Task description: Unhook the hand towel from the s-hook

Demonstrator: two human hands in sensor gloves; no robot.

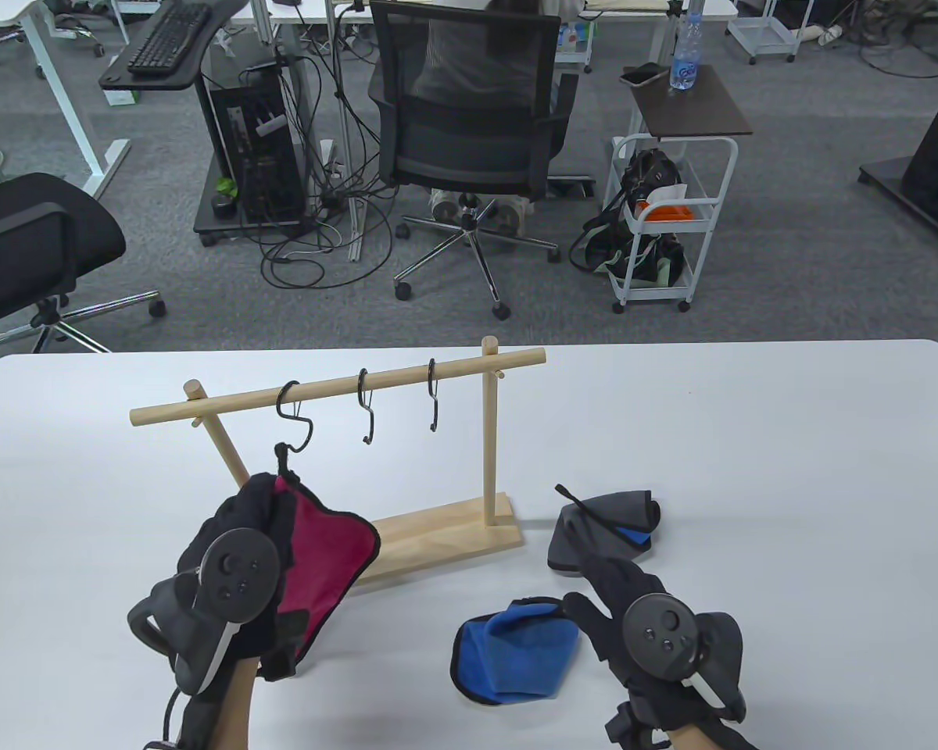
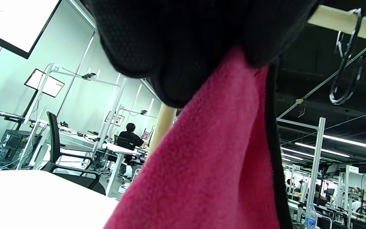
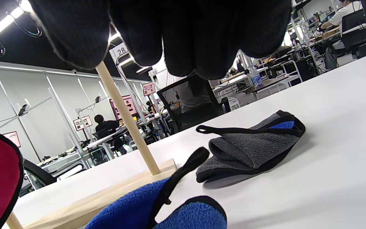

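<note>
A red hand towel (image 1: 324,551) with black trim hangs by its black loop (image 1: 283,453) at the lower tip of the leftmost S-hook (image 1: 295,418) on the wooden rack's rail (image 1: 336,387). My left hand (image 1: 238,539) grips the towel's upper part just below the hook; whether the loop still sits on the hook I cannot tell. The towel fills the left wrist view (image 2: 208,165) under my gloved fingers (image 2: 183,47). My right hand (image 1: 633,594) hovers over the table between a blue towel (image 1: 516,648) and a grey towel (image 1: 606,527), fingers loosely curled, holding nothing.
Two more S-hooks (image 1: 366,406) (image 1: 432,394) hang bare on the rail. The rack's wooden base (image 1: 438,539) stands mid-table. The blue towel (image 3: 157,210) and grey towel (image 3: 249,146) lie flat on the white table (image 1: 789,469). Office chairs and a cart stand beyond the far edge.
</note>
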